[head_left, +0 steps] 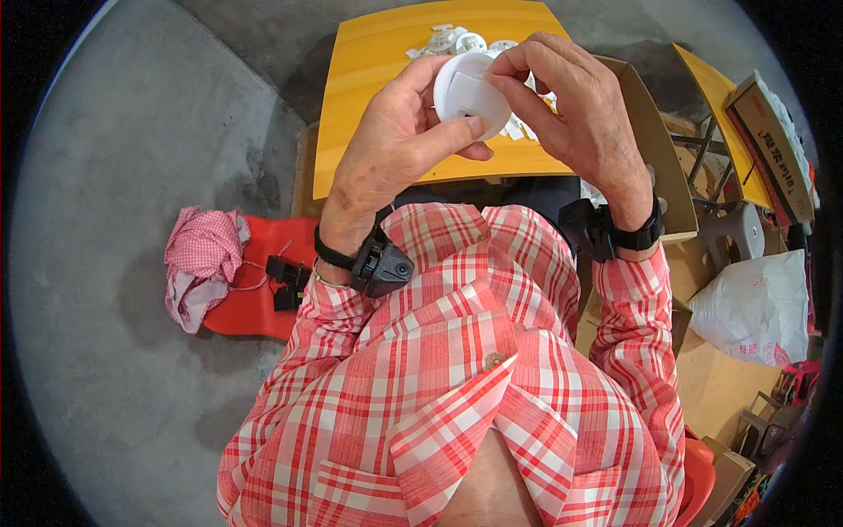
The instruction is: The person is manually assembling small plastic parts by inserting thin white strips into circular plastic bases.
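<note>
A round white plastic disc with a raised rim [446, 98] is held up above the near part of the table, with my left hand [386, 145] closed around its left side and the thumb pressed on its lower face. Across the disc's face lies a flat white rectangular piece [465, 93]. At that piece's upper right corner, the thumb and index finger of my right hand [584, 110] pinch together, the other fingers curled above. Behind my hands, several white round plastic parts [471, 42] and small white pieces lie in a loose pile, partly hidden.
The yellow table [369, 79] stands in front of me. To its right is an open cardboard box [645, 132], then a grey stool [745, 233] and a full white sack [755, 307]. On my left, a pink checked cloth [204, 255] lies on a red seat [250, 307].
</note>
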Tool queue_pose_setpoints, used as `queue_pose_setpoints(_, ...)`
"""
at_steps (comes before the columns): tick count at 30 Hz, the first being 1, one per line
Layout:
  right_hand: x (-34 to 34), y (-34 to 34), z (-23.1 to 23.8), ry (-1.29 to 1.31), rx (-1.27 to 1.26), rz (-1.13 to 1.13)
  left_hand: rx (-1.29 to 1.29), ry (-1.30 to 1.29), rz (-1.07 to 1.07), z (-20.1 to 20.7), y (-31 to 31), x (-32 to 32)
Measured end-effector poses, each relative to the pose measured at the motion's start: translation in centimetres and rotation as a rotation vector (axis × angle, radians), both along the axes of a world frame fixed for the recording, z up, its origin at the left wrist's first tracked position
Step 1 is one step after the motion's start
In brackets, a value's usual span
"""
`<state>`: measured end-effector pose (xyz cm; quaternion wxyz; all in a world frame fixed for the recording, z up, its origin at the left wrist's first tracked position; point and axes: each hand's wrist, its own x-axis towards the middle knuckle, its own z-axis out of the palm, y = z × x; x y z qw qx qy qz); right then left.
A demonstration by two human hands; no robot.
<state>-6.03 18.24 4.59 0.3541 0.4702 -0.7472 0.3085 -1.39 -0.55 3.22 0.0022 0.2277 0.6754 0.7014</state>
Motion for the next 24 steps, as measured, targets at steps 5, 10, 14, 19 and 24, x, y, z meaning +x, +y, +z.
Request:
queue_pose_setpoints(5,0.8,0.1,1.0,-0.133,0.088,-0.024,-0.039,-0.017,-0.07,0.0,-0.3,0.1)
queue_pose_setpoints(10,0.9,0.3,1.7,0.024,0.158,-0.06,-0.136,0.018,-0.066,0.0,-0.4,0.1)
queue_pose_setpoints(14,0.8,0.4,1.6,-0.002,0.121,-0.053,-0.133,0.017,-0.075,0.1,-0.6,0.2)
queue_pose_setpoints(19,1.0,0.2,1.6,-0.044,0.119,-0.048,-0.131,0.049,-0.089,0.1,-0.8,0.3)
queue_pose_setpoints(24,1.1,0.0,1.6,-0.051,0.113,-0.036,-0.128,0.072,-0.066,0.1,-0.8,0.4)
